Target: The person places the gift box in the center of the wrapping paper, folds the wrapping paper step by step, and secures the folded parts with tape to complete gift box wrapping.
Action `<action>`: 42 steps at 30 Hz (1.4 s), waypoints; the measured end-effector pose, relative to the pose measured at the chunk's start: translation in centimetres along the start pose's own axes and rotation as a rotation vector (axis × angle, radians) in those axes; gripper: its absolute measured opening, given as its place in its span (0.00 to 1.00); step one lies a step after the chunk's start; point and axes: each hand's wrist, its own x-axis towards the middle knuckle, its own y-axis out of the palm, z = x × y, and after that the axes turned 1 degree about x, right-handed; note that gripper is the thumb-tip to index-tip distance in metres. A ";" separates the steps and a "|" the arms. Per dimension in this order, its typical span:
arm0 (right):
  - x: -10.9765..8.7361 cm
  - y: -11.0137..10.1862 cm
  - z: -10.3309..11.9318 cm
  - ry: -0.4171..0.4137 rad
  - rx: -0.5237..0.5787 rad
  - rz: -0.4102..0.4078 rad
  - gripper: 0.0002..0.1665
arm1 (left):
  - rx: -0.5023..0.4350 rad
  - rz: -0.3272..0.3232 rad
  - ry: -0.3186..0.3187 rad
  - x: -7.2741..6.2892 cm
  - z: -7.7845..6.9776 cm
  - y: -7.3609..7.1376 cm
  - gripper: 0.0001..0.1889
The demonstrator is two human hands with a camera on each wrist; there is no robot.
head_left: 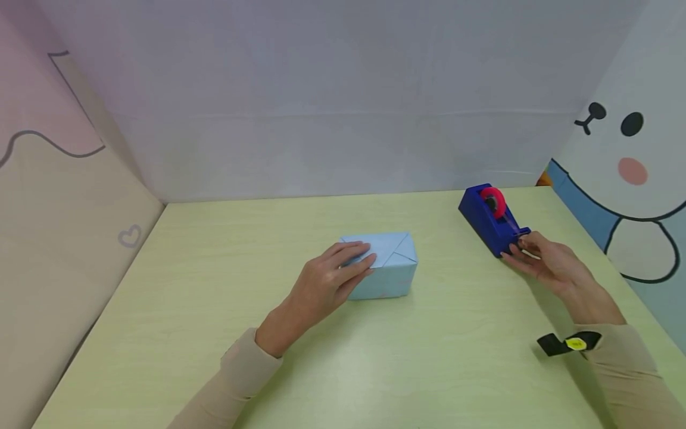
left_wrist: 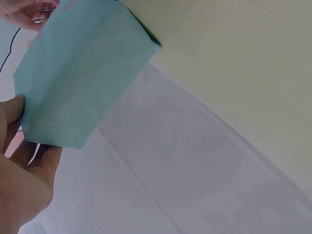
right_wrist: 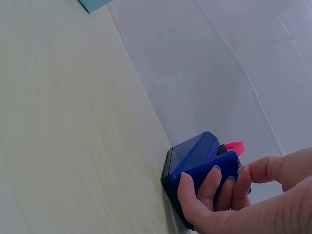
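Note:
A box wrapped in light blue paper [head_left: 388, 281] sits on the table, its folded end flaps showing on top. My left hand [head_left: 327, 277] rests on its top left part, fingers extended over the paper. In the left wrist view the box [left_wrist: 80, 73] shows a large plain face with fingertips along its edge. Farther right stands a dark blue tape dispenser [head_left: 479, 223] with a pink-cored tape roll [head_left: 495, 202]. My right hand [head_left: 554, 265] is at its cutter end. In the right wrist view, thumb and a finger pinch the tape's end beside the serrated cutter [right_wrist: 238, 163], other fingers against the dispenser's front.
A pale wood-patterned table [head_left: 214, 298] lies below, backed by a whitish cloth wall [head_left: 321, 119]. Printed panels stand at both sides, the right one with a cartoon face [head_left: 627, 155]. A black strap with a yellow label [head_left: 576, 344] is on the right sleeve.

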 end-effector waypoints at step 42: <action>-0.4 1.2 -0.1 -0.009 -0.519 0.072 0.07 | -0.002 -0.019 0.002 0.0 -0.1 0.0 0.16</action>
